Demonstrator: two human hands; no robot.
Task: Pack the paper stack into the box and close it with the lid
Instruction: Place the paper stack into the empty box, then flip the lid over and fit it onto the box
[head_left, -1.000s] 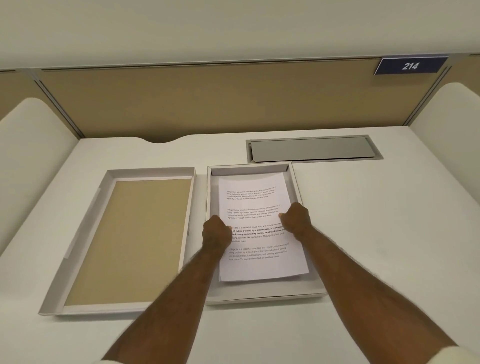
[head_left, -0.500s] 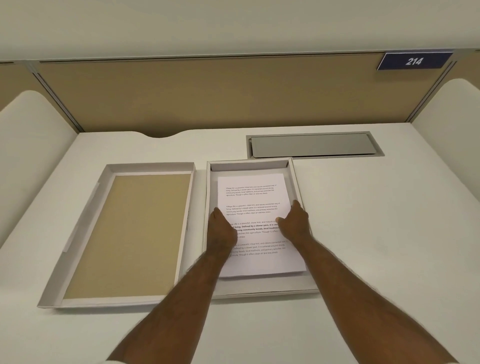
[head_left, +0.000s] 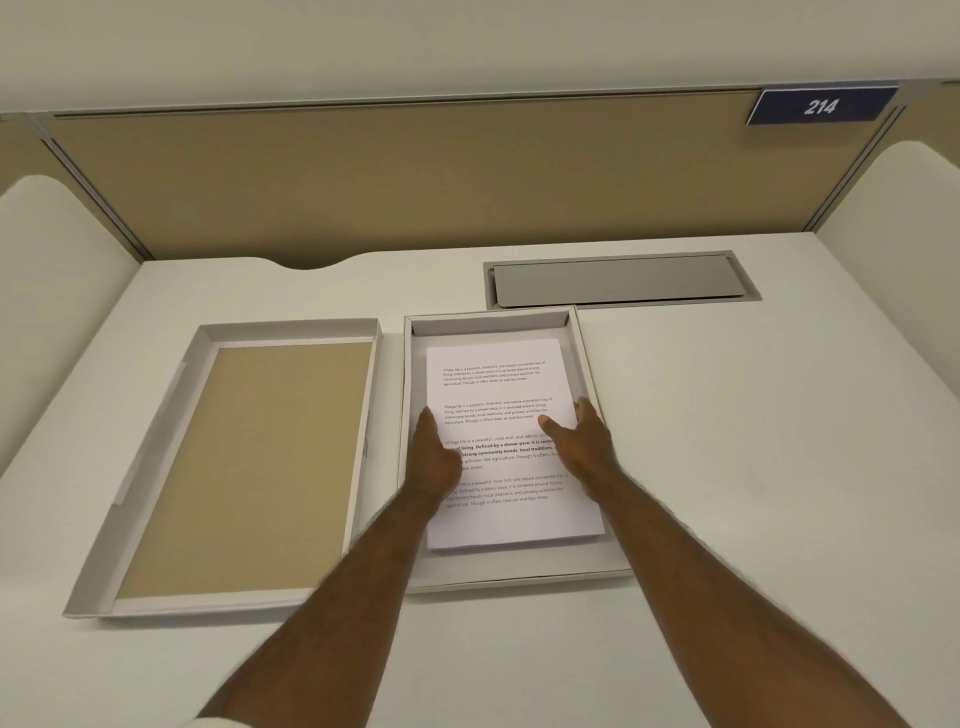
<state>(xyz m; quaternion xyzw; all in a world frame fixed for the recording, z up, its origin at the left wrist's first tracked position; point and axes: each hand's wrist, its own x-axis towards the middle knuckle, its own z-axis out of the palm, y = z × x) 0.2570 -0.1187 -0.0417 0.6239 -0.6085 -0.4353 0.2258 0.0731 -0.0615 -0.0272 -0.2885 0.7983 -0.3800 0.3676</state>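
A white paper stack (head_left: 498, 374) with printed text lies flat inside the shallow white box (head_left: 519, 579) at the middle of the desk. My left hand (head_left: 434, 457) rests on the stack's left edge with the fingers stretched out flat. Over on the stack's right edge my right hand (head_left: 582, 441) lies with its fingers spread and the thumb on the top sheet. Neither hand grips anything. The lid (head_left: 244, 467) sits just left of the box, open side up, showing its tan inside.
A grey cable hatch (head_left: 618, 280) is set into the desk right behind the box. A tan partition (head_left: 415, 182) with a blue "214" sign (head_left: 821, 106) closes the back. White side panels flank the desk on both sides.
Both hands have gone from closed fists on the stack's edges to flat, spread fingers. The stack has settled down into the box.
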